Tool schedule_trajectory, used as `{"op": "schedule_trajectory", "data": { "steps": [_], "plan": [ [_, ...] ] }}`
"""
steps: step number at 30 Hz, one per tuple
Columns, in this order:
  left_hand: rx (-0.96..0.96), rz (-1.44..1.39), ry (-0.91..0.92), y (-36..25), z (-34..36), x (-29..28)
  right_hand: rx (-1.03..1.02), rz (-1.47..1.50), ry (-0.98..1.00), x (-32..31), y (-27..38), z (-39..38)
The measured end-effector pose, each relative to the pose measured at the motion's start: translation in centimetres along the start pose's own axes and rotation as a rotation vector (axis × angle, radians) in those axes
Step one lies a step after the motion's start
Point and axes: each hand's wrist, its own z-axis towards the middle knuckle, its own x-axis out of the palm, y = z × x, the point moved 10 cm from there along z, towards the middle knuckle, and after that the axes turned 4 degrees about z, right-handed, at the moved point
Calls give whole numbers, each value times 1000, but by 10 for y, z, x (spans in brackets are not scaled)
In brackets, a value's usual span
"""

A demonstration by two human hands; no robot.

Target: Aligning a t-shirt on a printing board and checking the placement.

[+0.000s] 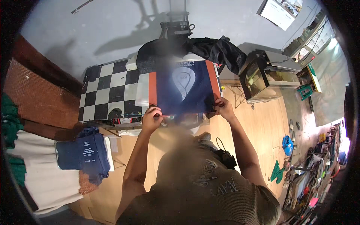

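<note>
A navy cloth panel point(203, 88) with orange side strips and a white teardrop-shaped print lies flat on the checkered table point(103, 81), at its right end. At the panel's near left corner, my left hand point(152, 117) is closed with fingers curled on the edge. My right hand point(224, 108) pinches the near right corner. Both hands are level with the table's front edge. A soft blurred streak runs down the middle of the view and dims part of the panel. Black fabric point(215, 50) is bunched just beyond the panel's far edge.
Folded navy garments point(92, 153) are stacked at the left beside a cream cloth point(48, 170). A glass tank point(262, 82) stands right of the table. Farther right are a green stool point(305, 91), a blue bag point(287, 145) and a cluttered shelf point(315, 168).
</note>
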Motion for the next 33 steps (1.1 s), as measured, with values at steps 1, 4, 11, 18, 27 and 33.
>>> {"op": "schedule_trajectory", "data": {
  "steps": [1,4,11,18,27,33],
  "plan": [
    [-11,-16,-1,2,0,0,-7,-4,3,0,0,1],
    [-33,-58,-11,5,-1,1,6,-13,24,1,-4,3],
    [-28,-70,-68,6,-4,0,42,-15,17,0,-8,2],
    [-63,-70,-84,9,-3,3,45,18,4,2,-4,-1],
    [-56,-50,-124,9,-3,2,24,-25,-9,1,1,-1],
    [-110,-137,-133,14,-3,1,47,-29,-33,-2,-4,2]
  ]
}}
